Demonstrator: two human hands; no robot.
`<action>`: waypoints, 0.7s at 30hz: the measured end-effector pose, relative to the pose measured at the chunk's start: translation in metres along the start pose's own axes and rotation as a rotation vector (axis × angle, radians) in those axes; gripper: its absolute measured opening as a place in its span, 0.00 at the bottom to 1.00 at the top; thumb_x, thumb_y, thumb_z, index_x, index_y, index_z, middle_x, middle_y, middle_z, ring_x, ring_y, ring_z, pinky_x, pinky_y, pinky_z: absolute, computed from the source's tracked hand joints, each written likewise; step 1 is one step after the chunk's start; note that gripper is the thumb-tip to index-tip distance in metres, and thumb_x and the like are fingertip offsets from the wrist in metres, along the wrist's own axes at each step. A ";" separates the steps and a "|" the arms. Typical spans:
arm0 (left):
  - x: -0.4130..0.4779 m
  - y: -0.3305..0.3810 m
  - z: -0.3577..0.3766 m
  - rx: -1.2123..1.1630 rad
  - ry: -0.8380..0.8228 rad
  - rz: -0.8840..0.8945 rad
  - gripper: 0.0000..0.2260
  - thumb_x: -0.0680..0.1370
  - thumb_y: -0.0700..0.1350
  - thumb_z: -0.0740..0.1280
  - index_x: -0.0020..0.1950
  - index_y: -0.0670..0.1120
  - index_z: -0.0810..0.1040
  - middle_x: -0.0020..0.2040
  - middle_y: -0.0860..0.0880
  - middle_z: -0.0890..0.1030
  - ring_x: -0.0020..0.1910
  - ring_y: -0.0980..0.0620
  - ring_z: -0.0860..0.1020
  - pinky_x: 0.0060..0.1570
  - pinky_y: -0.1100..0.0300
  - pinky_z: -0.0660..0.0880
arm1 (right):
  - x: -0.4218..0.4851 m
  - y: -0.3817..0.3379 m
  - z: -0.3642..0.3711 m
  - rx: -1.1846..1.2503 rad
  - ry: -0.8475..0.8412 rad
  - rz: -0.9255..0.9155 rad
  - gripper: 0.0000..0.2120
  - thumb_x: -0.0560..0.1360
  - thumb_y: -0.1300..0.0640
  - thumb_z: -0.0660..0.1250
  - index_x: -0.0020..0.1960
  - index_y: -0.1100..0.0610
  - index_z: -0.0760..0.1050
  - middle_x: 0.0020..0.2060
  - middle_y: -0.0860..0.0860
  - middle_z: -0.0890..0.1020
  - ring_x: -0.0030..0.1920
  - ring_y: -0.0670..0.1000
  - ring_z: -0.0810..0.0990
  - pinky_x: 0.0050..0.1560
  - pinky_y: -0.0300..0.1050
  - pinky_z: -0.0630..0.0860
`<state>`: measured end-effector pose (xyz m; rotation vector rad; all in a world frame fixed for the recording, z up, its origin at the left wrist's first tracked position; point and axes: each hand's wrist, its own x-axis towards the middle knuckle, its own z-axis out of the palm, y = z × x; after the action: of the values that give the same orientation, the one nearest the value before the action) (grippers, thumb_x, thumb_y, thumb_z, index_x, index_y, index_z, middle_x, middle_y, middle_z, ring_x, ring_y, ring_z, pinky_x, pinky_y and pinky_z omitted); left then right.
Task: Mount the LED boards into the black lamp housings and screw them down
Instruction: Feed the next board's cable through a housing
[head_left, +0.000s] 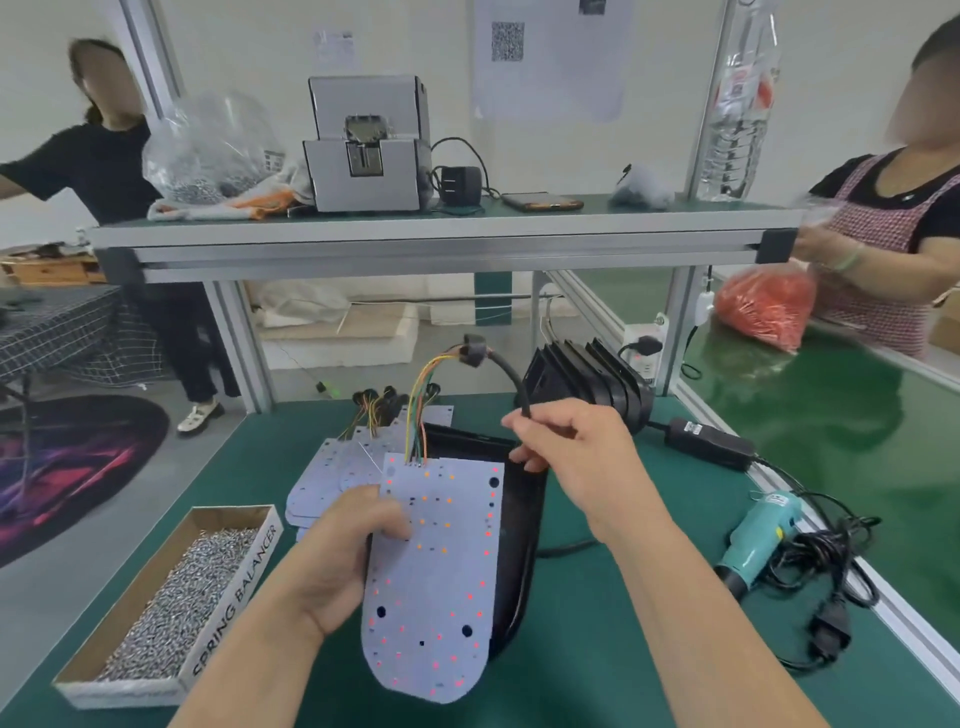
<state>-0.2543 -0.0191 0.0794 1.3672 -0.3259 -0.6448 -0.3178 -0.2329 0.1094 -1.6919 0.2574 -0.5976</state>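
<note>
LED board (441, 582): white and long, round at the near end, dotted with small red and orange lights; held tilted over the black lamp housing (524, 530), hiding most of it.
Left hand (358, 545): grips the left edge of the LED board, thumb on top.
Right hand (576, 452): pinches the black cable (511, 371) between thumb and finger, above the far end of the housing.
Coloured wires (418, 410): go from the far edge of the LED board up to the black cable.
Black lamp housing: lies on the green table (597, 649), under the LED board.
More boards (322, 483): stacked just left of the housing.
Screw box (171, 597): near left on the table, full of small silver screws.
More housings (587, 379): stacked at the back, behind the right hand.
Blue-green tool (758, 530): lies on the right with its black cord.
</note>
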 end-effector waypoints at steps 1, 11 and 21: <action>0.000 -0.001 -0.001 -0.019 -0.009 0.000 0.28 0.53 0.41 0.70 0.49 0.28 0.77 0.45 0.35 0.79 0.42 0.41 0.78 0.41 0.53 0.75 | -0.001 0.000 -0.001 -0.022 -0.024 0.019 0.06 0.75 0.65 0.72 0.44 0.57 0.85 0.31 0.48 0.83 0.33 0.47 0.83 0.34 0.37 0.75; 0.008 0.001 0.007 0.039 -0.054 0.004 0.16 0.60 0.38 0.67 0.45 0.35 0.81 0.44 0.37 0.82 0.39 0.43 0.81 0.40 0.56 0.78 | -0.009 -0.010 -0.019 -0.465 -0.106 -0.183 0.18 0.72 0.68 0.65 0.50 0.46 0.73 0.39 0.47 0.75 0.34 0.42 0.72 0.36 0.32 0.69; 0.005 0.001 0.010 0.155 -0.208 -0.017 0.11 0.65 0.36 0.63 0.40 0.39 0.84 0.41 0.41 0.84 0.37 0.44 0.83 0.37 0.60 0.78 | -0.016 -0.083 -0.014 -0.561 -0.254 -0.669 0.08 0.80 0.56 0.69 0.54 0.57 0.86 0.40 0.51 0.82 0.42 0.47 0.79 0.47 0.48 0.75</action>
<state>-0.2559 -0.0296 0.0812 1.4542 -0.5414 -0.7911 -0.3512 -0.2193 0.1867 -2.3939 -0.3804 -0.8346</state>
